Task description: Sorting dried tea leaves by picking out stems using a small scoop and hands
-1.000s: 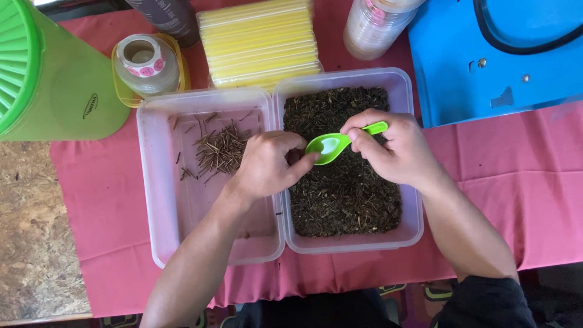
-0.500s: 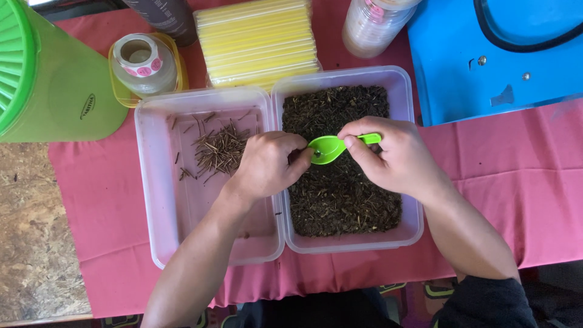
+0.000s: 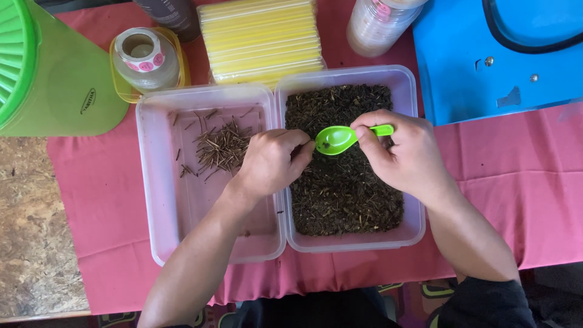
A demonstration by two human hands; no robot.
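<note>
Overhead, I see a pink cloth (image 3: 516,182) covering the table, with a bare board surface (image 3: 30,231) at far left. A big green lidded container (image 3: 54,79) stands at upper left, carrying a small oval label on its side. A blue panel (image 3: 486,61) fills the upper right.

Two clear plastic tubs sit side by side, walls touching. The left tub (image 3: 158,218) holds a small scatter of pale twigs (image 3: 221,149) near its far end. The right tub (image 3: 413,225) is filled with dark loose leaf matter (image 3: 346,194).

Behind the tubs: a flat pack of yellow sleeves (image 3: 261,39), a clear jar (image 3: 379,24) with a pink sticker, and a roll of round pink stickers (image 3: 141,51) lying in a yellow dish.

My right hand (image 3: 404,152) pinches the handle of a small green spoon (image 3: 337,140). Long axis runs left-right, bowl pointing left, held above the dark matter; a few dark specks in the bowl. My left hand (image 3: 273,161) is loosely curled, fingertips pinched together just beside the bowl's tip; whether they hold anything, I cannot tell.
</note>
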